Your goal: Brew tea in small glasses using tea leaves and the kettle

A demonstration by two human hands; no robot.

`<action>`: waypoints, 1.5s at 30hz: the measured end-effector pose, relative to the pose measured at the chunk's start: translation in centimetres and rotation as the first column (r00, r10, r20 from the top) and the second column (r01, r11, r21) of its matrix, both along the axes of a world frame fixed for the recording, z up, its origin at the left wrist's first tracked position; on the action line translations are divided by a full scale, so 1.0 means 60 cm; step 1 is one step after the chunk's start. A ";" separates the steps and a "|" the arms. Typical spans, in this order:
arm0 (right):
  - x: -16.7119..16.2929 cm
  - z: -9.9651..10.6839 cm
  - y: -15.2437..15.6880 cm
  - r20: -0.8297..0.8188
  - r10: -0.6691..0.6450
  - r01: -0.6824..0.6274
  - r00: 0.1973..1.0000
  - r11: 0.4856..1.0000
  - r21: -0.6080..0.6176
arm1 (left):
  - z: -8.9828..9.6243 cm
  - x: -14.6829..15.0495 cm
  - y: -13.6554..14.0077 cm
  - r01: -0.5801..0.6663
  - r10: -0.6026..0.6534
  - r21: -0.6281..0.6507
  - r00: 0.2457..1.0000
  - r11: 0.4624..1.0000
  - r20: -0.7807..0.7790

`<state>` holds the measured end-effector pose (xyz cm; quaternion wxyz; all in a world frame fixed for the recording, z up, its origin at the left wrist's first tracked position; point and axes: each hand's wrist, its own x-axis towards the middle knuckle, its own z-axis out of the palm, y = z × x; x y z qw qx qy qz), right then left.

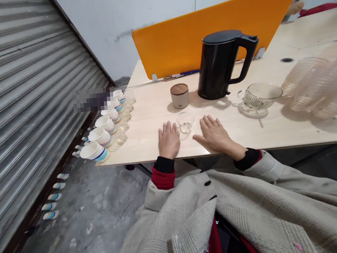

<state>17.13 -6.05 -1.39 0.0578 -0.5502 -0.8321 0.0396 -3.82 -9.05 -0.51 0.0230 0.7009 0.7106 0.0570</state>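
My left hand lies flat on the pale tabletop, palm down, holding nothing. To its right stands a small clear cup with some dark bits at its bottom. On the cup's other side my right hand rests palm down with its thumb spread, holding nothing. Behind the cup is a light grey canister with a wooden lid. A black electric kettle stands farther back, its handle to the right. Right of the kettle sits a clear glass teacup-shaped vessel with dark bits inside, on a glass base.
Rows of paper cups and clear cups line the table's left edge. Stacks of clear plastic cups lie at the right. An orange divider runs along the back, with brushes or pens at its foot. Another person's hand shows beyond.
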 end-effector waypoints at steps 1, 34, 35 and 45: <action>0.000 0.001 0.000 0.004 -0.002 0.002 1.000 1.000 -0.004 | -0.001 0.000 0.000 0.001 -0.001 0.000 1.000 1.000 0.000; 0.001 -0.006 0.002 -0.001 0.004 -0.004 1.000 1.000 0.011 | 0.002 0.001 -0.001 0.001 -0.001 -0.009 1.000 1.000 0.006; 0.001 -0.005 0.002 -0.001 0.003 -0.003 1.000 1.000 0.010 | 0.003 0.001 -0.001 0.000 0.000 -0.010 1.000 1.000 0.006; 0.002 -0.004 0.002 -0.012 0.002 -0.002 1.000 1.000 0.004 | 0.005 0.002 -0.001 0.002 -0.003 -0.022 1.000 1.000 -0.012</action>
